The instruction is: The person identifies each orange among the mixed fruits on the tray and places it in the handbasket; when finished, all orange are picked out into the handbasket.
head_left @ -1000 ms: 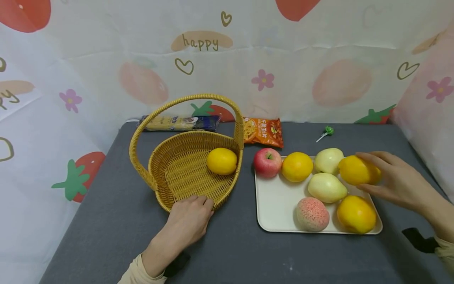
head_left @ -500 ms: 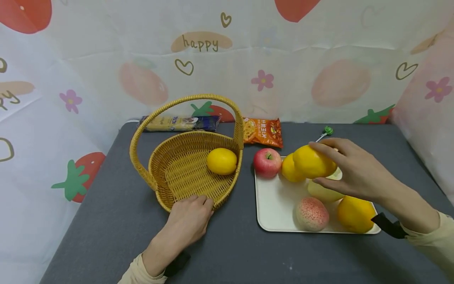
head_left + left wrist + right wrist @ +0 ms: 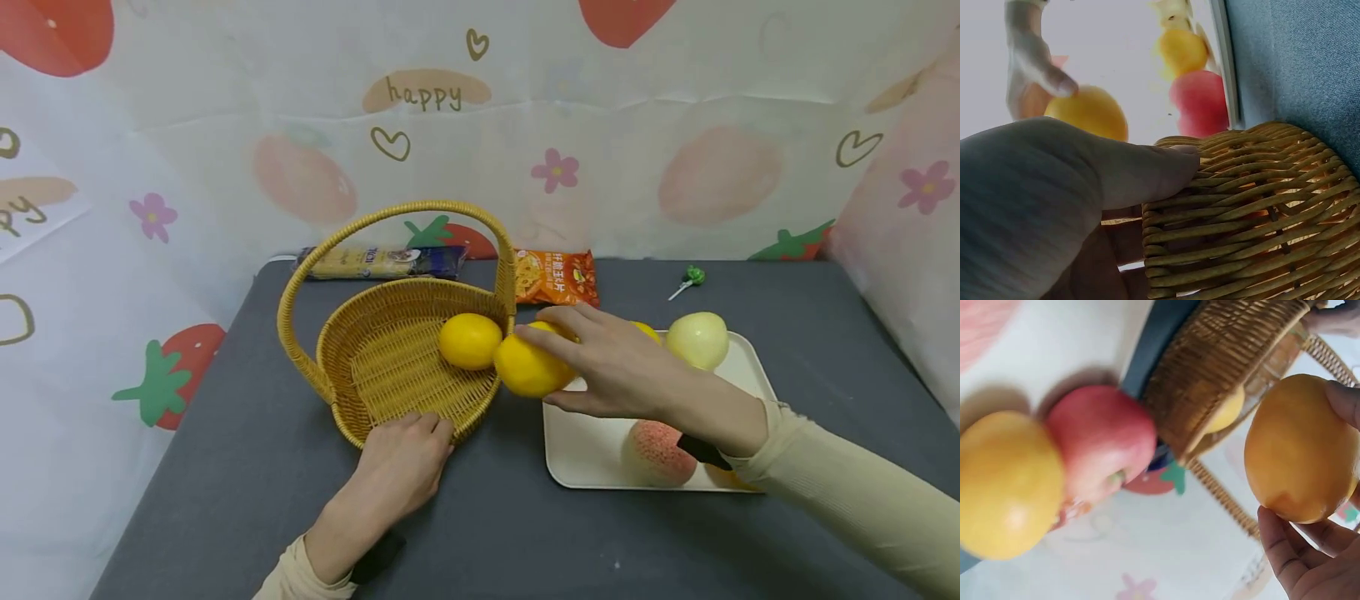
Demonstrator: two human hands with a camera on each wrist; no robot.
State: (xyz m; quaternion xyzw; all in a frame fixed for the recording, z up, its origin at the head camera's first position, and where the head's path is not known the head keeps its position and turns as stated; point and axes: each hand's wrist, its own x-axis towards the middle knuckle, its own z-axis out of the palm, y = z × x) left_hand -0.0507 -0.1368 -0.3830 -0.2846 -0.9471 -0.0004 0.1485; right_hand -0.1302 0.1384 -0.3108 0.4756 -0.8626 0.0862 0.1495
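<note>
Partly hidden fruit (image 3: 531, 369) (behind right fingers (image 3: 552, 342))

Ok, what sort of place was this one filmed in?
Probably a small staged tabletop set: a strawberry-print backdrop rises behind a dark-grey table, and a wicker basket sits out beside a white tray.
</note>
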